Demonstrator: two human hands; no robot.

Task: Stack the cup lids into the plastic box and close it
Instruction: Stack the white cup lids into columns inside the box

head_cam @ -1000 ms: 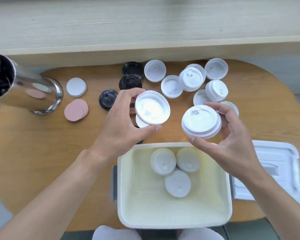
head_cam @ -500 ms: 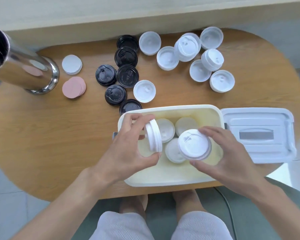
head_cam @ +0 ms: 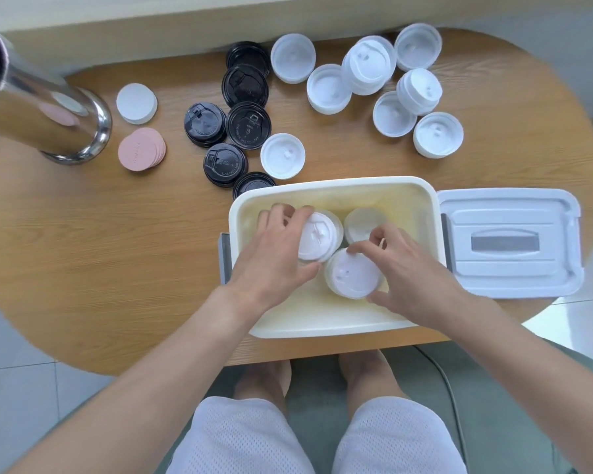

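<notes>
Your two hands reach forward side by side, the left hand with fingers curled in a grip, the right hand pinching with fingertips, both forearms bare.

Nothing legible turned up anywhere. The black lid in the middle of the dark cluster carried raised embossed lettering around its rim and a small square mark, but it was too small and blurred to make out. The black lid just below it showed the same faint ring of marks, unreadable too. The pink discs bore a tiny imprint, also illegible.
</notes>
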